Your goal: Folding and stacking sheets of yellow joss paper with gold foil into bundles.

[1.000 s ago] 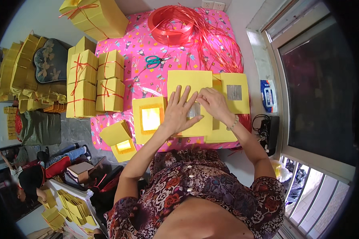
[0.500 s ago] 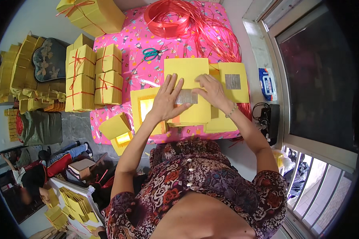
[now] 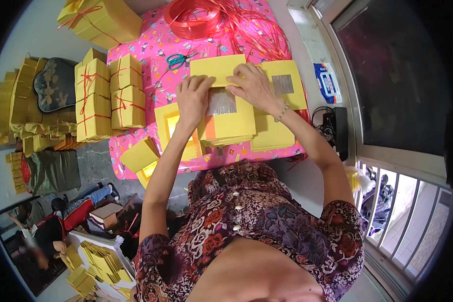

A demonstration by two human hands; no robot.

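A person's two hands work over a stack of yellow paper envelopes [image 3: 236,126] at the middle of the worktop's [image 3: 166,93] near edge. The left hand [image 3: 192,100] and right hand [image 3: 254,86] touch the top envelope's folded yellow flap [image 3: 219,68], fingers bent at its near edge; whether either grip pinches the paper or only presses it, one cannot tell. Just below the flap lies a grey window [image 3: 221,103]. Teal-handled scissors [image 3: 176,61] rest beyond the left hand, a red ribbon coil [image 3: 194,20] sits toward the far edge, and tied yellow bundles [image 3: 93,100] line the left edge.
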